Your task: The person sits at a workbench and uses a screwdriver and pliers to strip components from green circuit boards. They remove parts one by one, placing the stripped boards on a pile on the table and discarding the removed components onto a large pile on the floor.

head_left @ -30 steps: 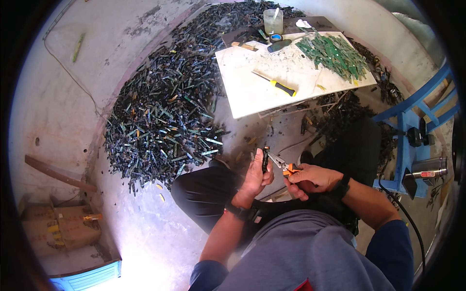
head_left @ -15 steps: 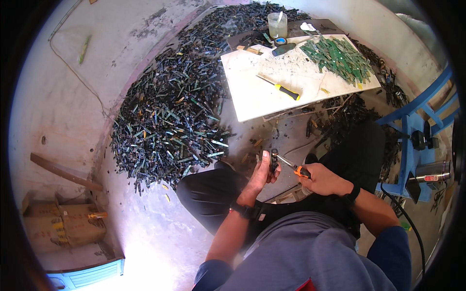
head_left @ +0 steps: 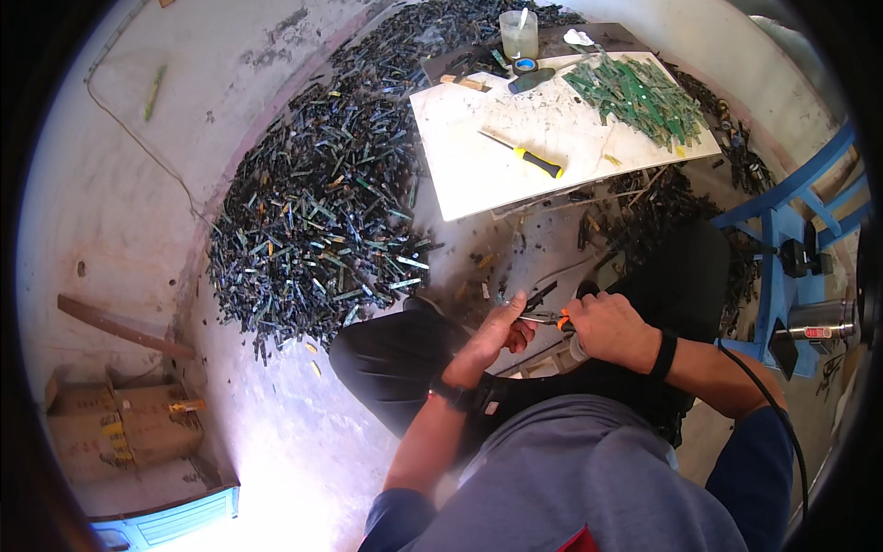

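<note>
Above my lap, my left hand (head_left: 503,329) is closed on a small dark strip (head_left: 543,295), which sticks out past the thumb toward the upper right. My right hand (head_left: 614,327) grips a screwdriver (head_left: 565,323) with an orange and black handle. Its metal shaft lies nearly level, pointing left, and meets the strip close to my left fingers. Those fingers partly hide the tip and the strip's lower end.
A large heap of dark strips (head_left: 313,212) covers the floor at left. Ahead, a white board (head_left: 460,166) bears green strips (head_left: 635,97), a yellow-black tool (head_left: 538,163) and a tape roll (head_left: 524,66); a cup (head_left: 520,37) stands behind. At right is a blue chair (head_left: 782,244) with a steel cup (head_left: 819,320).
The dark strip has turned from upright to leaning right in my left hand. My right hand has turned and risen slightly, bringing the screwdriver from a slant to nearly level.
</note>
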`<action>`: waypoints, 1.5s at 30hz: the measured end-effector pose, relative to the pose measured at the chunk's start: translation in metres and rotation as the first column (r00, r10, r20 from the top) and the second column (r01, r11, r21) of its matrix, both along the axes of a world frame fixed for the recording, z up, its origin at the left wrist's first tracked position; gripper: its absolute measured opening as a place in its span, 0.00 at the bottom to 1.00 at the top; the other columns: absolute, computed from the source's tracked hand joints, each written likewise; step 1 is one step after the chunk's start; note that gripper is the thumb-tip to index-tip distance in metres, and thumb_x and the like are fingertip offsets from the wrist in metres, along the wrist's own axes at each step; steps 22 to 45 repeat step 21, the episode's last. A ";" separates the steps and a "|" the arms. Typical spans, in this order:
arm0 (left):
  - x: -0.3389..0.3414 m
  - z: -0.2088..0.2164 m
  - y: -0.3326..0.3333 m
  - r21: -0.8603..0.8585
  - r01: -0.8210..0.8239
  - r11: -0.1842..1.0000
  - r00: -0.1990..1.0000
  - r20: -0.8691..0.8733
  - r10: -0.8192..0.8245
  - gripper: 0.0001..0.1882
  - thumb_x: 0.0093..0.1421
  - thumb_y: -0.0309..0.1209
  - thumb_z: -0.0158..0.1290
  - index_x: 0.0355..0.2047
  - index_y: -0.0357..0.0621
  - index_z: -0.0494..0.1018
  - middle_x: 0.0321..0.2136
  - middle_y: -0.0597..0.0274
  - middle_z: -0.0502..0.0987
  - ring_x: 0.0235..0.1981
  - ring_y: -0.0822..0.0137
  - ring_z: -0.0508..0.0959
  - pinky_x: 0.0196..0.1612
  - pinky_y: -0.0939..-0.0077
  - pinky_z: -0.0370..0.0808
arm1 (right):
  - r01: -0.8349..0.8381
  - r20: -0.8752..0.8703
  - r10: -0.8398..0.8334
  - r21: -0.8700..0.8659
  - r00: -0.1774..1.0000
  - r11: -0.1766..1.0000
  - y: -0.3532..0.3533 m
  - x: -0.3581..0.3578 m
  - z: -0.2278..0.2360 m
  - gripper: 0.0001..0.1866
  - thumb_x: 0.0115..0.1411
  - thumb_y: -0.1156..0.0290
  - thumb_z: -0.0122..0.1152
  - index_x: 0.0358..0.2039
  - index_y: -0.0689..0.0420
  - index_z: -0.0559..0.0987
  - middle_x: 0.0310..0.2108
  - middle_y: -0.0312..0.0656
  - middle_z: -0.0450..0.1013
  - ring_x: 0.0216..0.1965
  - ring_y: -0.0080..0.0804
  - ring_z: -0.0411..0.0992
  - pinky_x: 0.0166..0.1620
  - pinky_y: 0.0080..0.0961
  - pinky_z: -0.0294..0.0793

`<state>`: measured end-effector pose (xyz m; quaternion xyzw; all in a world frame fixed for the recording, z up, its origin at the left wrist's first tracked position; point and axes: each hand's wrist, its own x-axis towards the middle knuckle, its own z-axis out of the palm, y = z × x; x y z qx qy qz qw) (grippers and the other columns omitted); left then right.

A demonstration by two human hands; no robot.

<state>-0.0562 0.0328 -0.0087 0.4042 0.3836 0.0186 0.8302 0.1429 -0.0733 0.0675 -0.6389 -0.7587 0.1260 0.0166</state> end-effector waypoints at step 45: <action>-0.002 0.006 0.008 -0.045 -0.248 0.968 0.957 0.143 0.252 0.34 0.63 0.60 0.40 0.27 0.37 0.73 0.17 0.62 0.70 0.16 0.71 0.67 0.21 0.79 0.63 | 0.026 -0.444 -0.362 -0.602 0.820 0.798 0.002 -0.014 -0.001 0.13 0.60 0.59 0.56 0.32 0.57 0.76 0.31 0.41 0.77 0.31 0.40 0.76 0.36 0.36 0.74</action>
